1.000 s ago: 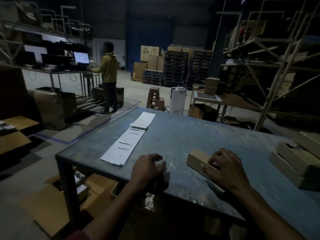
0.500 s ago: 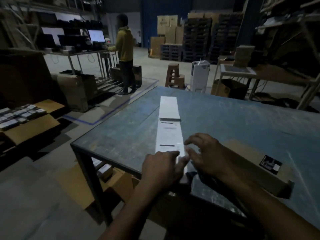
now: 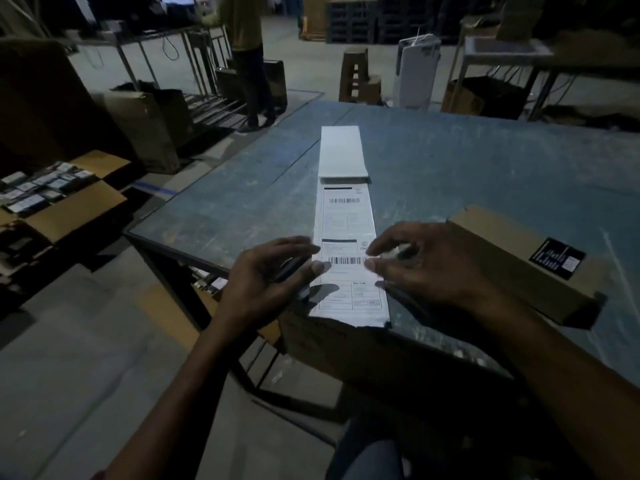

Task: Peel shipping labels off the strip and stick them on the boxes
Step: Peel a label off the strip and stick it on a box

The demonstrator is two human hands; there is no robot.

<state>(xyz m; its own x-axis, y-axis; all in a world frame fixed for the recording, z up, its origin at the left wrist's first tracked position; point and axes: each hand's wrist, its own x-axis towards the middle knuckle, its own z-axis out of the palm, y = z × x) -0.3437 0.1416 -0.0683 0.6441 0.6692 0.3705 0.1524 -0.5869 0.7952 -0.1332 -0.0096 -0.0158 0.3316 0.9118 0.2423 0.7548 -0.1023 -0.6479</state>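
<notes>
- My left hand (image 3: 268,277) lies at the strip's left edge, thumb tip on the nearest label (image 3: 348,284), fingers straight and relaxed, gripping nothing that I can make out.
- My right hand (image 3: 420,266) hovers at the right edge of the same label, fingers curled in towards it as if to pick at a corner; whether a fingertip has caught the edge I cannot tell.
- The strip (image 3: 344,216) runs straight away from me between the two hands, long axis pointing forward, its near end at the table's (image 3: 485,161) front edge, just over a carton below.
- A second label (image 3: 344,209) sits just beyond my fingertips; past it the folded stack (image 3: 343,152) rests on the far end of the strip.
- Both hands are about equally near; I judge the right one better placed to lift the corner while the left pins the backing.
- The box (image 3: 512,261) to be labelled lies just right of my right hand, nearly touching the wrist, long axis slanting away to the left.
- Nothing stands between label and box except my own right forearm, so the carry should be short.
- Beyond my left hand, off the table, an open carton (image 3: 72,206) of small packs sits on the floor, well apart.
</notes>
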